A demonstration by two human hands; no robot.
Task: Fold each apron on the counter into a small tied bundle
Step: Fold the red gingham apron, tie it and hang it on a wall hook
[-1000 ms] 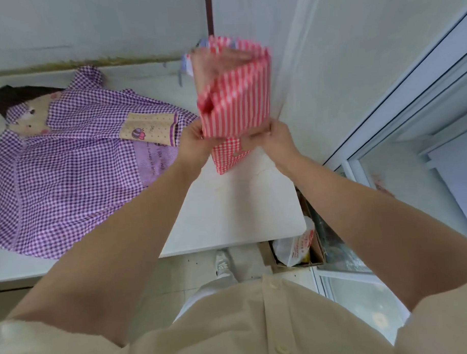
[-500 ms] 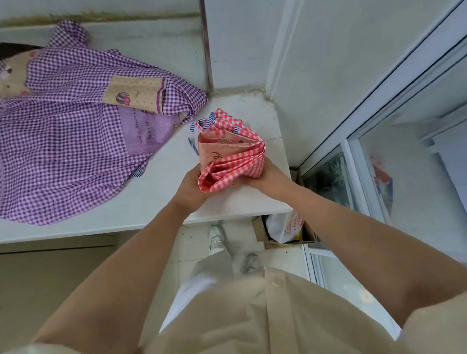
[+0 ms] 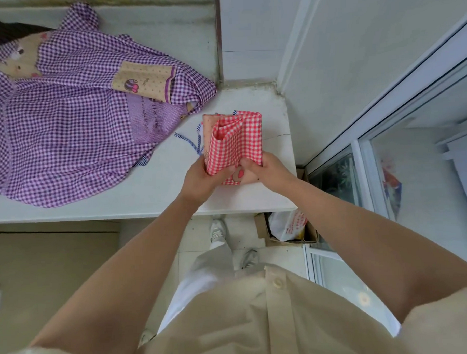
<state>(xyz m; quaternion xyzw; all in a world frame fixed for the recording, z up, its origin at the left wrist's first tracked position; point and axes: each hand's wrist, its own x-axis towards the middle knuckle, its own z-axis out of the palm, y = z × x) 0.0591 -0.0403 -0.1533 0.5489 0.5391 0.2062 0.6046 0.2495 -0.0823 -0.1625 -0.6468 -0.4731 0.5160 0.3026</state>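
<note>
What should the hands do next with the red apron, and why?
Probably wrap the striped ties round the red apron: the left hand and right hand hold it folded small, yet its ties trail loose over the counter.

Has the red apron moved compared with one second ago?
Yes. The red apron, held by the left hand and right hand, came down from before the wall toward the front edge of the counter.

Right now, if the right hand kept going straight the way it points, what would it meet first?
The folded red gingham apron, which the right hand grips at its near end. Beyond it, that line seems to run over the blue-striped tie toward the purple gingham apron; depth is unclear.
</note>
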